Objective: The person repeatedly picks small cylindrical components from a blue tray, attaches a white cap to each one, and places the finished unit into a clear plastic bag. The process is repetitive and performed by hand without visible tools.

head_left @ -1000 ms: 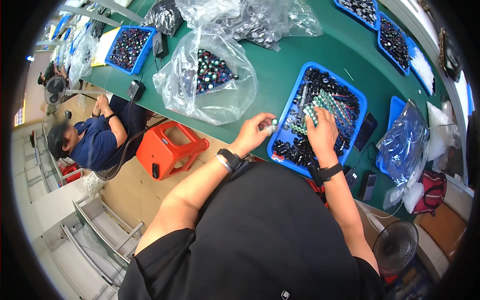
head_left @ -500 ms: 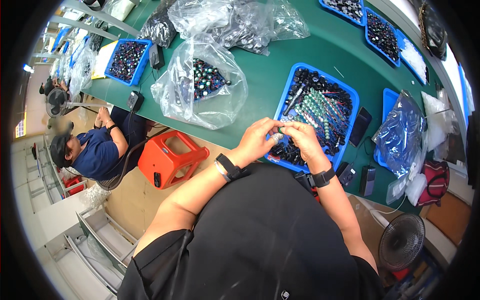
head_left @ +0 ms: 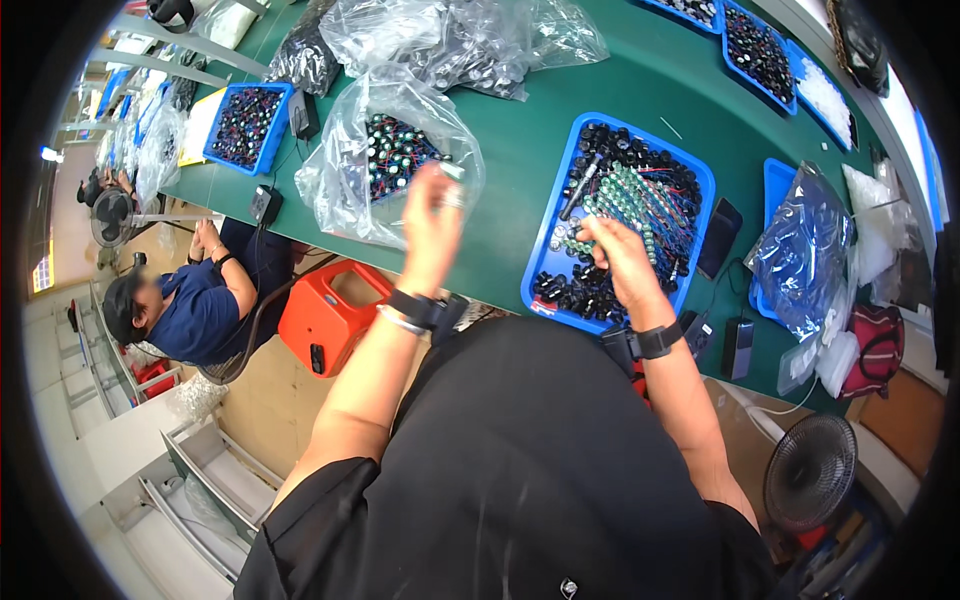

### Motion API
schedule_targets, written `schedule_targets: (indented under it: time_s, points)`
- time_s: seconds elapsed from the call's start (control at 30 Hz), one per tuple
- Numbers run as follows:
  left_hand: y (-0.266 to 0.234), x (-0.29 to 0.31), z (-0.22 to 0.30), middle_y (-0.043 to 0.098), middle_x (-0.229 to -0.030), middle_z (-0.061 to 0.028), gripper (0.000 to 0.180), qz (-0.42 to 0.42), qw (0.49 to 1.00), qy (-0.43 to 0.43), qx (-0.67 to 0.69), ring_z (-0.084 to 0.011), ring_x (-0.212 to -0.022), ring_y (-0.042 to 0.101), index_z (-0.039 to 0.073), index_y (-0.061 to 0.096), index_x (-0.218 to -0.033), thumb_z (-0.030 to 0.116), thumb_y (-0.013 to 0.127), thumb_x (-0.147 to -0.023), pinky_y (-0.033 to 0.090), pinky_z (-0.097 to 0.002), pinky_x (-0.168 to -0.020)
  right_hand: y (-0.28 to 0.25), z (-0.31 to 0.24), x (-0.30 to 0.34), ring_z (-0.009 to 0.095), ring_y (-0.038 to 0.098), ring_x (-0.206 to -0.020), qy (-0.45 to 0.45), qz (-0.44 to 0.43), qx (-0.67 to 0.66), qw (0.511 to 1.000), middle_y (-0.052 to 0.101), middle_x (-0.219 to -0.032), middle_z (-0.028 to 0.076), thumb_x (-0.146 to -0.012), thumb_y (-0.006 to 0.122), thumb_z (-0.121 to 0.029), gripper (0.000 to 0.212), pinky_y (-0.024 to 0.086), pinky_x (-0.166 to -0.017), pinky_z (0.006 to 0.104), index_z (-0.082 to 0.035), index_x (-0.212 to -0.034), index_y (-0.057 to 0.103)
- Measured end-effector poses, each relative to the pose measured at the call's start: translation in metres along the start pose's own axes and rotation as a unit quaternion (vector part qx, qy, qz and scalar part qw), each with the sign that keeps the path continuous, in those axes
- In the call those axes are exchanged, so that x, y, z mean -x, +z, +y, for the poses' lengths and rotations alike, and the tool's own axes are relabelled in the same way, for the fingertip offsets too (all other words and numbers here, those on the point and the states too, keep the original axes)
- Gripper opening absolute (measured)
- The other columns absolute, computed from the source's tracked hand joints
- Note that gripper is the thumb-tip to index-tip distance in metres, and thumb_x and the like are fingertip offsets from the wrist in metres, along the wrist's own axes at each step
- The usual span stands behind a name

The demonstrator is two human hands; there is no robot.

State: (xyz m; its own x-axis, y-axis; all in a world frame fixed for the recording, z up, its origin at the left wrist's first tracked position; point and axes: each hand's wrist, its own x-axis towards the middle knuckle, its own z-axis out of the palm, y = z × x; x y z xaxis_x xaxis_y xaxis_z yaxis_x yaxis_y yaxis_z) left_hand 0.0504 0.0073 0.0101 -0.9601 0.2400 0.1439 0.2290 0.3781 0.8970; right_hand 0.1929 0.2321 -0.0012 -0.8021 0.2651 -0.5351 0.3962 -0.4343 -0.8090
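Note:
My left hand (head_left: 433,218) is raised over the near right side of an open clear plastic bag (head_left: 345,205). Motion smears its fingers, so I cannot tell what they hold. Small round parts with red and blue wires (head_left: 392,150) fill the bag's mouth. Above a blue tray (head_left: 543,235), my right hand (head_left: 622,258) has thumb and fingers pinched together; whatever is between them is too small to name. The tray holds rows of greenish wired parts (head_left: 640,205), loose black caps (head_left: 575,295) and a dark pen-like tool (head_left: 580,188).
A phone (head_left: 720,238) and a black box-shaped device (head_left: 737,347) lie right of the tray. Beyond them, a dark plastic bag (head_left: 803,250) covers another blue tray. More filled trays (head_left: 757,55) line the far right. Leftward are a red stool (head_left: 335,315) and a seated person (head_left: 190,300).
My hands were together over the tray's near left edge. The left has swung left and away to the clear bag, while the right has shifted slightly right, still over the tray.

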Motion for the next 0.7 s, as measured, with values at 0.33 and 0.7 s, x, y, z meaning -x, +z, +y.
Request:
schedule_targets:
  time_s: [0.33, 0.7]
  points:
    - [0.062, 0.052, -0.011, 0.06, -0.092, -0.005, 0.028, -0.405, 0.827, 0.287, -0.264, -0.0228, -0.097, 0.05, 0.007, 0.065, -0.095, 0.009, 0.063, -0.067, 0.041, -0.0351, -0.084, -0.038, 0.032, 0.018, 0.009, 0.054, -0.08, 0.074, -0.016, -0.01, 0.997, 0.058, -0.093, 0.001, -0.092, 0.054, -0.02, 0.033, 0.042, -0.071, 0.0228, -0.005, -0.121, 0.055]
    - [0.088, 0.059, -0.017, 0.062, -0.093, -0.0081, 0.016, -0.432, 0.862, 0.199, -0.177, -0.0258, -0.091, 0.057, 0.0, 0.064, -0.092, 0.006, 0.058, -0.078, 0.044, -0.0369, -0.082, -0.038, 0.036, 0.022, 0.008, 0.055, -0.073, 0.081, -0.001, -0.102, 0.991, 0.061, -0.094, 0.004, -0.091, 0.057, -0.018, 0.027, 0.043, -0.064, 0.0199, -0.002, -0.113, 0.055]
